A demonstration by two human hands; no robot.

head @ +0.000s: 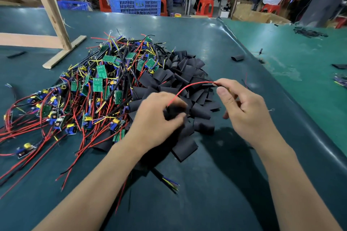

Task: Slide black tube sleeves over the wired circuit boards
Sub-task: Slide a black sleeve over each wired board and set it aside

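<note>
Black tube sleeve [173,111], a soft flattened piece of dark tubing, sat in our left hand [159,116], whose fingers were curled around it; blur hid whether a board was already inside. A thin red wire [189,87] arched out of that sleeve up to our right hand [242,107], which pinched its far end between thumb and forefinger, the other fingers loosely bent. We judged this one sleeve to be mid-threading, the lead fed through and the tube not yet seated.

Just beyond and under both hands lay the heap of loose black sleeves [180,73], all apparently still unused. To the left of our left hand and farther out spread the tangle of small green circuit boards with red, black and yellow wires [97,84], none visibly sleeved. No finished stack was evident, so nearly all the work seemed left. Farther still, beyond our right hand, a few stray black tube pieces [237,57] rested on the dark green mat [216,184].
</note>
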